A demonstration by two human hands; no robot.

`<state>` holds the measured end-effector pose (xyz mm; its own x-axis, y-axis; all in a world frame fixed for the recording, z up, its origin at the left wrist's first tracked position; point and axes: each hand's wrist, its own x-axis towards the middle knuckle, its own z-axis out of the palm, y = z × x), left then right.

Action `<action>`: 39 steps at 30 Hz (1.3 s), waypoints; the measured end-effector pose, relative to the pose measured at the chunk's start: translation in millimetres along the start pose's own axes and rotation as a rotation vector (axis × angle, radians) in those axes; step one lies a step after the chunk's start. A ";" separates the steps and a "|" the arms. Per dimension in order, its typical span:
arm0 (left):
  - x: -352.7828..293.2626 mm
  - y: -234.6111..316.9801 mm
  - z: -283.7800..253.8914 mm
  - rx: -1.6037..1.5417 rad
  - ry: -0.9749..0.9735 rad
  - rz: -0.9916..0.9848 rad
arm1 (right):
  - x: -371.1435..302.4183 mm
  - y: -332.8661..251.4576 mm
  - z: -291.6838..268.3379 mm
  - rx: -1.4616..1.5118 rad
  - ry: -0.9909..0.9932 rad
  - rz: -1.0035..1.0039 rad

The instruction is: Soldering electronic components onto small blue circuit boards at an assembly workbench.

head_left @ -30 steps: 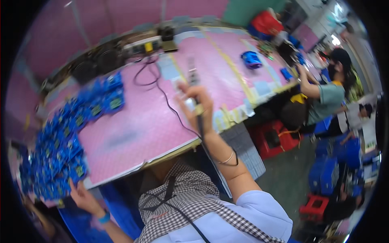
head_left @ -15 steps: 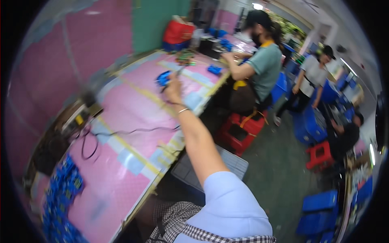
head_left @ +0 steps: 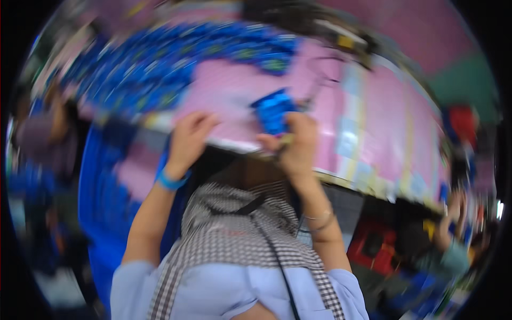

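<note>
Motion smears the head view. My right hand (head_left: 300, 136) is closed on a shiny blue block (head_left: 275, 111), raised over the near part of the pink work table (head_left: 226, 80). Blur hides the block's details. A thin dark thing shows beside the fingers, too smeared to name. My left hand (head_left: 193, 133), with a blue band at the wrist, is at the table's front edge, left of the block and apart from it. Its fingers stretch forward and hold nothing that I can see. Several rows of similar blue pieces (head_left: 160, 61) cover the table's left part.
A large blue bin (head_left: 98, 213) stands by my left arm, below the table edge. Dark equipment (head_left: 341, 34) and a cord lie along the table's back. A red stool (head_left: 373, 248) and a co-worker in a green shirt (head_left: 445, 261) are at the right.
The view has swung left and down. My right arm, formerly stretched far along the table with the blue block, is now drawn in near my body. My left hand has come into view.
</note>
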<state>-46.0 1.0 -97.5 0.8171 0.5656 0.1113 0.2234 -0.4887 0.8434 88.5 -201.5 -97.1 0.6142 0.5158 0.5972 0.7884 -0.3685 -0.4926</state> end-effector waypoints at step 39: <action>-3.1 3.8 1.2 0.262 -0.182 0.007 | 30.8 68.5 -5.7 0.123 -0.046 -0.077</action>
<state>-47.1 -3.4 -95.3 0.8957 0.4447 0.0008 0.3272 -0.6603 0.6760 161.5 -215.3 -108.8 0.5479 0.5750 0.6076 0.8211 -0.2309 -0.5220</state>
